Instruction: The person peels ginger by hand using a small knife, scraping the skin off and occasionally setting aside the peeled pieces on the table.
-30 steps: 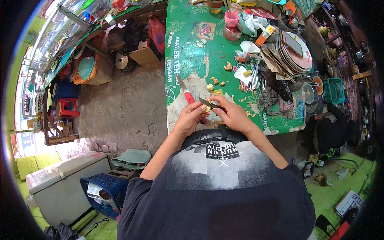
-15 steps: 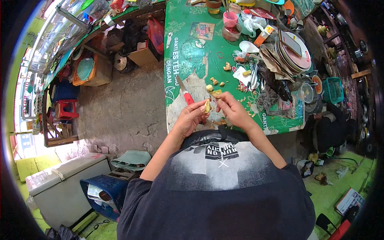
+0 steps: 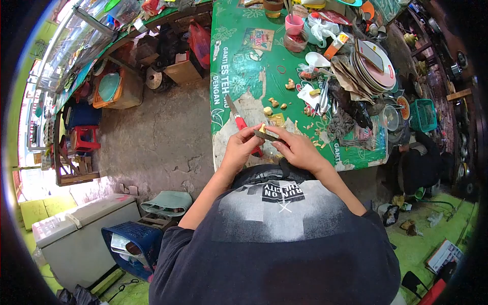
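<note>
Near the table's front edge, my left hand point(image 3: 241, 146) is closed on a small yellow ginger piece point(image 3: 262, 129). My right hand point(image 3: 297, 147) grips a short dark blade point(image 3: 268, 135), which lies against the ginger piece. A red-handled knife point(image 3: 240, 122) rests on the table beside my left hand, its lower handle partly behind the fingers. Beyond my hands lie a peeled piece point(image 3: 267, 110) and several smaller ginger pieces point(image 3: 275, 103). Peel scraps point(image 3: 318, 133) are scattered right of my right hand.
On the green table point(image 3: 236, 56), a stack of plates point(image 3: 378, 71) with a phone point(image 3: 370, 56) stands at the right. Dark crumpled cloth point(image 3: 339, 125), spoons point(image 3: 324, 96) and a pink cup point(image 3: 294, 24) are also there. A blue basket point(image 3: 133, 244) stands lower left.
My right hand has shifted slightly left, bringing the blade across the ginger piece. The blade now shows more clearly, and my left fingers cover more of the piece.
</note>
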Tool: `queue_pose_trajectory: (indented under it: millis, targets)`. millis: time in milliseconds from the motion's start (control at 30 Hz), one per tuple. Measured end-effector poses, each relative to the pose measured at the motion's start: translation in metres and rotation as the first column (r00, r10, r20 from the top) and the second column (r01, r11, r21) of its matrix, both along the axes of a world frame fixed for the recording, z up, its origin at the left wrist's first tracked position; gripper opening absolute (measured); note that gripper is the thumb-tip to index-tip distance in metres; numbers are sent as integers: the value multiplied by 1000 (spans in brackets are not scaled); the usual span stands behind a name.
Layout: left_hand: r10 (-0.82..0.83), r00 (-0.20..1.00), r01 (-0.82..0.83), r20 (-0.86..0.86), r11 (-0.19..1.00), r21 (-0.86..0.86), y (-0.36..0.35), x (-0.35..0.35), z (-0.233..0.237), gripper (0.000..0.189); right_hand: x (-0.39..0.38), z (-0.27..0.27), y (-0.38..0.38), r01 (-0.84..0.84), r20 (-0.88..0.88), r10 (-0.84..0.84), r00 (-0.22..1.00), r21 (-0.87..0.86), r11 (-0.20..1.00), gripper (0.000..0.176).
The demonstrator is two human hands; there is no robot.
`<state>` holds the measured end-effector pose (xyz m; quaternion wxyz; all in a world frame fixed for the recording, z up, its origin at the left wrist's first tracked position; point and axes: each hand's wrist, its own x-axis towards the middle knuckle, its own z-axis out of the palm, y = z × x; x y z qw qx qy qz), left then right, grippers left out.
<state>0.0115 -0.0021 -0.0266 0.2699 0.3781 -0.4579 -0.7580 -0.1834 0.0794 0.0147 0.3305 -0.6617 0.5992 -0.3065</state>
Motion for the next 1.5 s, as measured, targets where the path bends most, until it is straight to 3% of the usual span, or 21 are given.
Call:
queue_pose_trajectory:
  millis: [133,200,800,967,1033,1433,1500]
  targets:
    - [-11,1000,11,3,1000,1,1,0,3,40,-1,2,0,-1,1,1,1000,61,998,44]
    - [-5,1000,5,11,1000,0,2,-1,4,41,0,2,0,-8,93,-4,996,125,992,42]
    - [-35,999,36,36,999,-23,2,-1,9,23,2,1,-5,8,43,-15,999,145,989,40]
    - [18,1000,-18,1,1000,13,-1,0,6,21,3,4,-5,-3,69,-4,998,101,995,39]
    - [-70,997,72,38,997,-39,-4,3,2,25,2,2,-6,0,72,-6,997,83,997,38]
    - [-52,998,52,27,998,-27,0,1,10,29,6,2,-8,41,-50,-37,998,86,995,33]
    - [-55,998,55,35,998,-16,-1,1,10,28,6,0,-7,40,-74,-39,997,23,999,33]
